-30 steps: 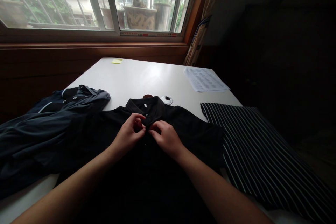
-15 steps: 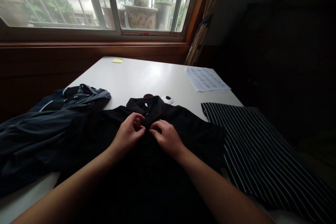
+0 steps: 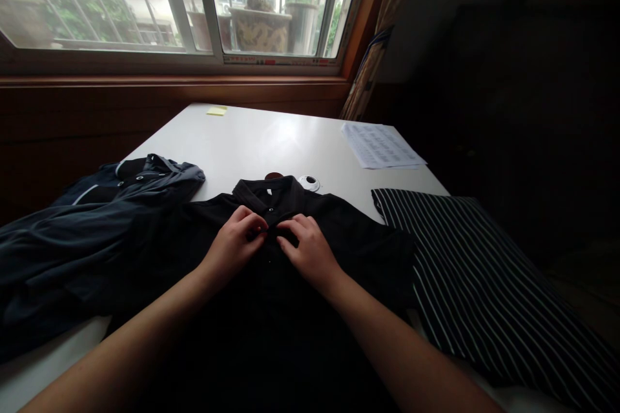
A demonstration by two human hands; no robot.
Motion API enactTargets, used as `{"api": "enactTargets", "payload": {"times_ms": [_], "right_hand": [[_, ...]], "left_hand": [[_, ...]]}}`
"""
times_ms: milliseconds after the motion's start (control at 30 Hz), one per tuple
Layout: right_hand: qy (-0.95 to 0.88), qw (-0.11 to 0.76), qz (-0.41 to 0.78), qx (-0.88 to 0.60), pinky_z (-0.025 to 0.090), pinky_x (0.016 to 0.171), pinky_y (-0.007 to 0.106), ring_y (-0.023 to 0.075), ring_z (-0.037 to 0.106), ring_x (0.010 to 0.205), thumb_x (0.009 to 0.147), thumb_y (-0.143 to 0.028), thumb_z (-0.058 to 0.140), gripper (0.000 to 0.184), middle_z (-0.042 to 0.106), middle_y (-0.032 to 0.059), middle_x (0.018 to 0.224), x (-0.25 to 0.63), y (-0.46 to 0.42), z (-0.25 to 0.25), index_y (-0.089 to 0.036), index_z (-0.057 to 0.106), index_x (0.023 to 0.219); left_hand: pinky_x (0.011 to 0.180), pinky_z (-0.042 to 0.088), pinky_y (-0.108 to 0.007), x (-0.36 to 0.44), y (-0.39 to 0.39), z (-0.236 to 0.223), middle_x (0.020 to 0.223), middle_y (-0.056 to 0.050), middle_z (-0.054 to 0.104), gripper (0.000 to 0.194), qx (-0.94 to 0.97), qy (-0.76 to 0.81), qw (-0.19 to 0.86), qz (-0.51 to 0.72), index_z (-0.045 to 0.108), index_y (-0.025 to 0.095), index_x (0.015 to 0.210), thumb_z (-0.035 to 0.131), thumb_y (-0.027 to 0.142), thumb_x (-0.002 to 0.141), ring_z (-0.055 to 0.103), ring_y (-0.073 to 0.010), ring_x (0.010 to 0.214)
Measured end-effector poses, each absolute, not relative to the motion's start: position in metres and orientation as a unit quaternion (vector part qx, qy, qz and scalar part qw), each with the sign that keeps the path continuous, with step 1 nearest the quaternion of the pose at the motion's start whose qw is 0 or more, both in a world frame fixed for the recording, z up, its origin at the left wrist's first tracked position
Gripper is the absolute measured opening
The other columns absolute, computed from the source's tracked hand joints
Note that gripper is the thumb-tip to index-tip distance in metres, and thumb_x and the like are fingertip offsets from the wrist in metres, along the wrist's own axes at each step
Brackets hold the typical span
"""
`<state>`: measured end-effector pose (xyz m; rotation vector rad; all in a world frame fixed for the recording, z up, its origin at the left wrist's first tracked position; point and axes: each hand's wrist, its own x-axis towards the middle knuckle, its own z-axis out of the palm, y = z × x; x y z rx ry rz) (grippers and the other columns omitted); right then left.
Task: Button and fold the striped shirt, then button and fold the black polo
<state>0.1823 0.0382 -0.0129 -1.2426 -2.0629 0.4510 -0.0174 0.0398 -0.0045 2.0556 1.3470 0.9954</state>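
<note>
A black polo shirt (image 3: pixel 358 226) lies spread face up in front of me, its collar (image 3: pixel 252 192) pointing away. At the front placket, my left hand (image 3: pixel 237 237) has thumb and fingertips closed on the fabric edge. Facing it from the right, my right hand (image 3: pixel 307 245) pinches the other side of the placket with thumb and fingers close together. A small pale button (image 3: pixel 270 210) shows just above the fingertips, below the collar opening. The cloth right between the fingertips is too dark to make out in detail.
Dark grey-blue shirts (image 3: pixel 97 226) lie at the left, and a black-and-white striped garment (image 3: pixel 465 258) at the right. Beyond the collar sit a white round item (image 3: pixel 309 183) and a dark red one (image 3: pixel 274 175). Papers (image 3: pixel 380 145) and a yellow note (image 3: pixel 217 111) rest on the white table (image 3: pixel 242 142).
The fingertips of both hands have shifted slightly at the placket, the left thumb and fingers drawing closer together. The shirt and everything around it stay in place.
</note>
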Motion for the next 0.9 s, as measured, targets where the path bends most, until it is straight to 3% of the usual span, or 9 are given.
{"api": "enactTargets", "payload": {"times_ms": [267, 433, 633, 800, 900], "right_hand": [[-0.818, 0.219, 0.087, -0.525, 0.041, 0.107, 0.049, 0.0323, 0.046, 0.128, 0.093, -0.036, 0.062, 0.038, 0.059, 0.0123, 0.135, 0.188, 0.039, -0.013, -0.021, 0.066, 0.127], [-0.825, 0.184, 0.070, -0.530, 0.034, 0.114, 0.050, 0.0326, 0.043, 0.136, 0.097, -0.037, 0.054, 0.041, 0.057, 0.0132, 0.140, 0.191, 0.041, -0.015, -0.020, 0.062, 0.134], [-0.808, 0.248, 0.090, -0.526, 0.038, 0.113, 0.046, 0.0294, 0.050, 0.130, 0.095, -0.022, 0.053, 0.035, 0.064, 0.0118, 0.133, 0.194, 0.047, -0.020, -0.017, 0.068, 0.126], [-0.775, 0.350, 0.124, -0.512, 0.045, 0.108, 0.039, 0.0233, 0.059, 0.116, 0.092, -0.013, 0.052, 0.031, 0.071, 0.0093, 0.117, 0.198, 0.052, -0.019, -0.017, 0.072, 0.116], [-0.769, 0.368, 0.129, -0.507, 0.046, 0.107, 0.038, 0.0227, 0.060, 0.113, 0.091, -0.011, 0.052, 0.031, 0.072, 0.0097, 0.114, 0.199, 0.052, -0.019, -0.016, 0.073, 0.114]], "left_hand": [[0.084, 0.051, -0.032, -0.034, 0.052, -0.011, 0.103, -0.005, 0.056, 0.014, 0.838, 0.413, 0.145, 0.325, 0.071, 0.024, 0.101, 0.061, 0.020, 0.093, 0.057, -0.0192, 0.096], [0.090, 0.052, -0.038, -0.034, 0.052, -0.012, 0.108, -0.006, 0.061, 0.018, 0.864, 0.410, 0.085, 0.279, 0.073, 0.027, 0.109, 0.066, 0.028, 0.092, 0.055, -0.0233, 0.102], [0.097, 0.051, -0.044, -0.033, 0.051, -0.010, 0.116, -0.006, 0.063, 0.023, 0.856, 0.451, 0.064, 0.246, 0.075, 0.032, 0.112, 0.067, 0.035, 0.091, 0.053, -0.0268, 0.109], [0.101, 0.049, -0.048, -0.030, 0.048, -0.009, 0.125, -0.006, 0.062, 0.030, 0.855, 0.474, 0.033, 0.208, 0.070, 0.035, 0.124, 0.060, 0.039, 0.096, 0.050, -0.0289, 0.116], [0.102, 0.047, -0.050, -0.027, 0.045, -0.008, 0.127, -0.007, 0.061, 0.034, 0.852, 0.484, 0.031, 0.196, 0.068, 0.036, 0.128, 0.056, 0.044, 0.097, 0.049, -0.0300, 0.119]]}}
